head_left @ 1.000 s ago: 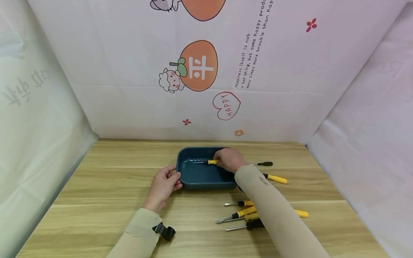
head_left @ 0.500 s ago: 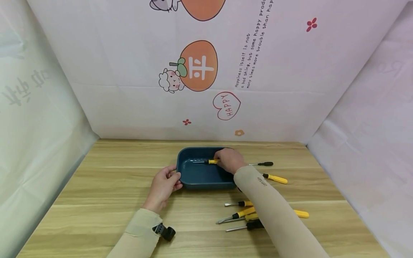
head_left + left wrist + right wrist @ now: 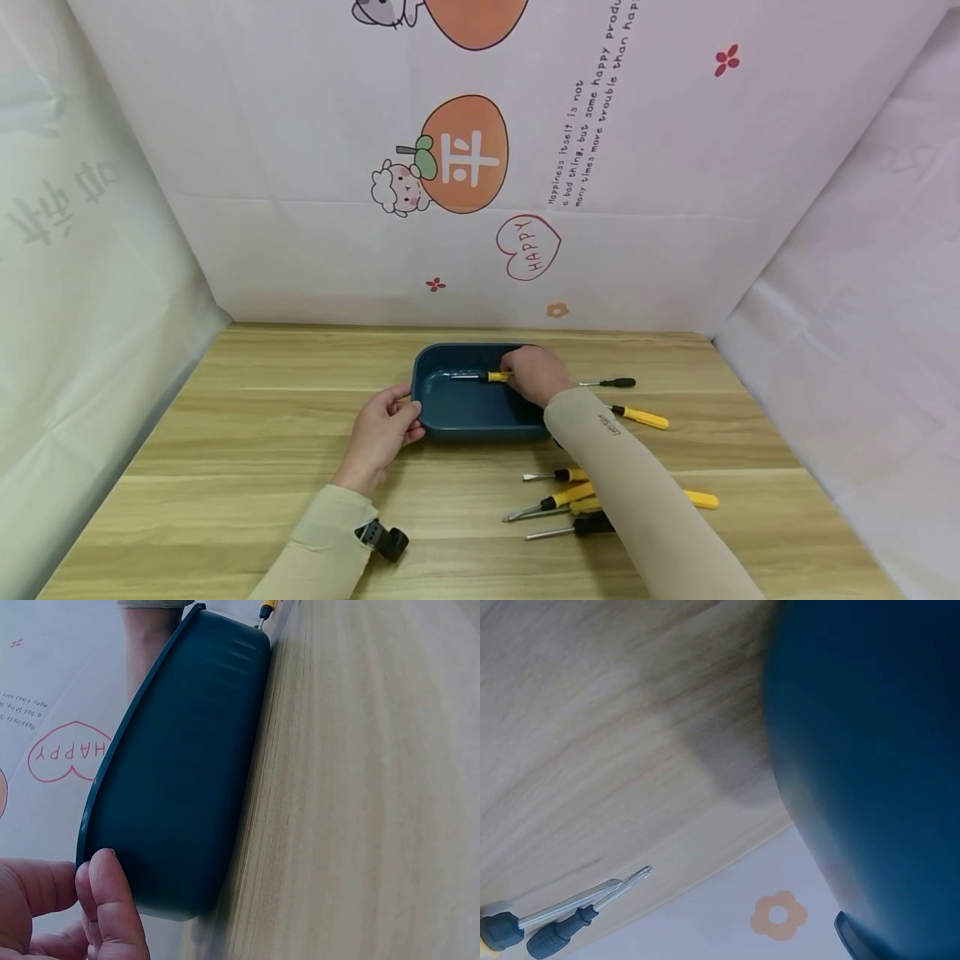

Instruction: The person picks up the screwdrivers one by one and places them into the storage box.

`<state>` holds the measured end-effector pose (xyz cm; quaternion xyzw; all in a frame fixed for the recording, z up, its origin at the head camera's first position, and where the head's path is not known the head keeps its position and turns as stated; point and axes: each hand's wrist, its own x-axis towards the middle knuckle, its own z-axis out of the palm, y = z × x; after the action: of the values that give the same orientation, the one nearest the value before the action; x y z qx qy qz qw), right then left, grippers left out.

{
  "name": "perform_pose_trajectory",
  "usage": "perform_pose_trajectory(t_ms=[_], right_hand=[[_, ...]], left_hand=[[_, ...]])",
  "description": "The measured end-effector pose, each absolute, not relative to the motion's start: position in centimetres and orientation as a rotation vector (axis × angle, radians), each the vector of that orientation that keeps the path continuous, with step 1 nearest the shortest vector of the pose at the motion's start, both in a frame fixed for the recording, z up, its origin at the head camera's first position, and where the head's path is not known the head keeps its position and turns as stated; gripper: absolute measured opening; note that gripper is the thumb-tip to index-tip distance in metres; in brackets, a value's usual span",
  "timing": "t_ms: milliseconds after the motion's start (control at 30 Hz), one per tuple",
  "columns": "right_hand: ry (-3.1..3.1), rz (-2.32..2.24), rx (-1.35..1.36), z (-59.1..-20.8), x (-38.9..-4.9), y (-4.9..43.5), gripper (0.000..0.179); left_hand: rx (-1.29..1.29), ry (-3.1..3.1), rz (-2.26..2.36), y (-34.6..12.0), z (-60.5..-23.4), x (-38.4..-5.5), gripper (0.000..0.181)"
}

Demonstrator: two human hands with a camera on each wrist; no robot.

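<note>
A dark blue rectangular tray [image 3: 480, 432] lies on the wooden table, its cavity facing up. My left hand [image 3: 381, 433] pinches its left rim between thumb and fingers; the left wrist view shows that grip beside the tray's outer wall [image 3: 172, 765]. Inside the tray, my right hand [image 3: 537, 377] holds a yellow-and-black screwdriver [image 3: 495, 377] by its handle. The shaft points left, lying low near the far wall. Its handle end is hidden behind the hand. In the right wrist view, the tray's wall [image 3: 870, 765] hides that hand and the screwdriver.
Right of the tray lie a black-handled screwdriver [image 3: 618, 382] and a yellow-handled screwdriver [image 3: 645, 417]. Nearer, several more screwdrivers [image 3: 566, 497] sit in a loose heap, partly covered by my right forearm. A printed white cloth [image 3: 337, 250] stands behind the table.
</note>
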<state>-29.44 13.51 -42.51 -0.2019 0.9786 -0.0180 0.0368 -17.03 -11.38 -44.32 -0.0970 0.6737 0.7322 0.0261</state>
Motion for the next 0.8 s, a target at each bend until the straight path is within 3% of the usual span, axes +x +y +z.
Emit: perform_pose_trajectory(t_ms=[800], right_hand=[[3.036, -0.050, -0.633, -42.45, -29.19, 13.64, 0.018]], left_hand=[[-0.298, 2.077, 2.267, -11.30, -44.36, -17.01, 0.044]])
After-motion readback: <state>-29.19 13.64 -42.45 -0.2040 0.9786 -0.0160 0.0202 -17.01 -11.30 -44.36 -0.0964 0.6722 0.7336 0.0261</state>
